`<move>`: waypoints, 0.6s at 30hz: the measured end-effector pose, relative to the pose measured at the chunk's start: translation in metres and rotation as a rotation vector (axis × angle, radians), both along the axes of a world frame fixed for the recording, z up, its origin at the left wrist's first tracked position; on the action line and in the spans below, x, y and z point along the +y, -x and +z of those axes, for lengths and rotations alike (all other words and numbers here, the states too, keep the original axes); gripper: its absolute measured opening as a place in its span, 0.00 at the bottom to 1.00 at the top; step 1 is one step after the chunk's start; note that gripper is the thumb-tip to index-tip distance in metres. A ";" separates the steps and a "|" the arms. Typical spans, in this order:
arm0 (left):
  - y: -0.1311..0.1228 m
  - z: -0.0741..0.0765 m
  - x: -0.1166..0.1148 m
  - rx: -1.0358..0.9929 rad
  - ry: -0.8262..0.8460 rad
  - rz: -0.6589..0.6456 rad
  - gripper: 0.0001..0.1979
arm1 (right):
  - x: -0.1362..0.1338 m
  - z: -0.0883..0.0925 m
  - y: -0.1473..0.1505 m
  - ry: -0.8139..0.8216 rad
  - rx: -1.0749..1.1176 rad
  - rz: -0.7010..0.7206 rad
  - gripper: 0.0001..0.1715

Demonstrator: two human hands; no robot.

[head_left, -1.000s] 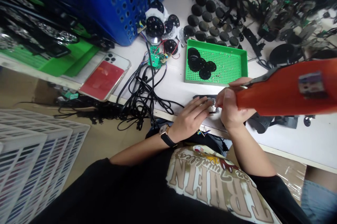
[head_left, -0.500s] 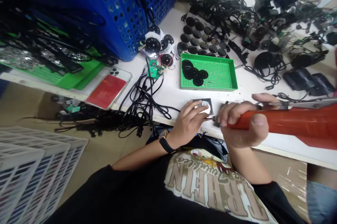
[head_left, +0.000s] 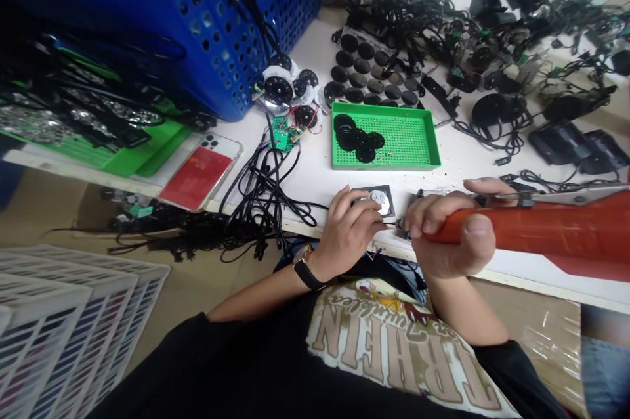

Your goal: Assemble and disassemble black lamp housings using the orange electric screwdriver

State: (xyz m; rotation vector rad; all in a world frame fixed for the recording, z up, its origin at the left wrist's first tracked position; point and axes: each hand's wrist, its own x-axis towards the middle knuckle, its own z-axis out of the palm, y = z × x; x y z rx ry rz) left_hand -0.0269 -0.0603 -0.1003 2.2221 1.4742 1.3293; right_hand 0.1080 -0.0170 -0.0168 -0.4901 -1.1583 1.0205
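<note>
My right hand [head_left: 450, 228] is wrapped round an orange power screwdriver [head_left: 551, 232], whose thin bit points left towards my left hand [head_left: 347, 232]. The fingers of my left hand are bent over a small dark square part with a round white and silver middle [head_left: 378, 200], near the table's front edge. The bit's tip meets my left fingertips, and what they pinch there is too small to make out. Just behind lies a green perforated tray [head_left: 436, 156] with black discs [head_left: 347, 133] and tiny screws in it.
A blue perforated basket [head_left: 216, 31] stands at the back left. Black cables [head_left: 268, 189] and a red-backed phone [head_left: 197, 176] lie on the left. Rows of black discs [head_left: 364, 66] and heaps of cables and parts [head_left: 443, 25] fill the back. White crates [head_left: 98, 301] stand below left.
The view has shifted slightly. Both hands keep nearly the same pose, and a little more of the square part shows beside my left fingers.
</note>
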 end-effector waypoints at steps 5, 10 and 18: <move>-0.004 -0.002 0.001 -0.046 -0.036 0.010 0.02 | 0.001 0.001 0.000 -0.001 0.005 0.003 0.10; -0.004 -0.005 0.004 -0.122 -0.043 0.021 0.11 | 0.007 0.005 0.000 0.018 -0.004 0.001 0.11; -0.001 -0.017 0.019 -0.105 0.069 0.022 0.14 | 0.043 -0.015 0.008 -0.036 -0.039 -0.191 0.09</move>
